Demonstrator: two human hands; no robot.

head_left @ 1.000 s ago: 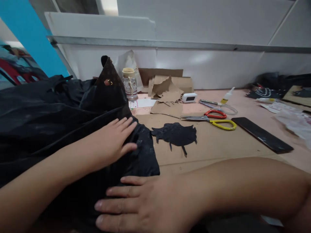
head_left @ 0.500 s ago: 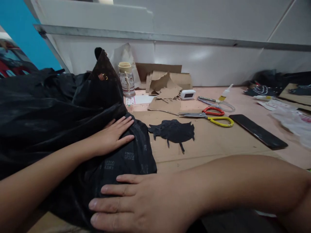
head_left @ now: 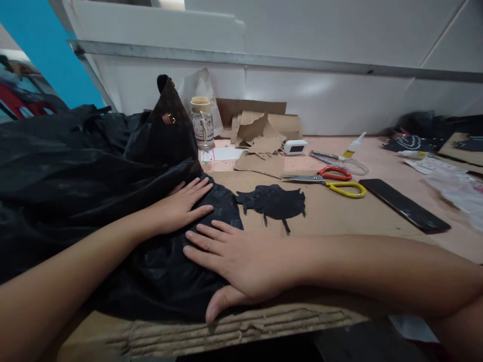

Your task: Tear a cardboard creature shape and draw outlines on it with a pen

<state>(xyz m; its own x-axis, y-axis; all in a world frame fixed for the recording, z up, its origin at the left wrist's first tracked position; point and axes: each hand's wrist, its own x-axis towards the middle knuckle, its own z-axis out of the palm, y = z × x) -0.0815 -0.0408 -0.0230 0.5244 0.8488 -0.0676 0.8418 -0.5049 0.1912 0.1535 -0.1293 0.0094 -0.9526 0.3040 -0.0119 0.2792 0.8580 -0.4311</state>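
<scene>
Spread over the left of the work surface is a large piece of black fabric (head_left: 151, 266), creased, with faint pale print on it. My left hand (head_left: 184, 203) lies flat on this fabric, fingers stretched out. Palm down on its right edge rests my right hand (head_left: 237, 259), fingers spread and thumb apart. Just beyond the fabric's edge lies a ragged black cut-out (head_left: 277, 202) with thin leg-like strips, flat on a cardboard sheet (head_left: 332, 216). Scissors (head_left: 320, 181) with one red and one yellow handle sit behind the cut-out.
A dark phone (head_left: 405, 205) lies to the right. At the back stand a glass bottle (head_left: 203, 123), torn cardboard pieces (head_left: 260, 133), a small white device (head_left: 295, 147) and a glue bottle (head_left: 353, 146). Crumpled plastic (head_left: 456, 183) is at far right. Corrugated cardboard (head_left: 226, 334) edges the front.
My right hand has moved away from me and to the right, and its thumb now shows. The fabric's near edge has shifted back, exposing the corrugated cardboard. My left hand stays on the fabric.
</scene>
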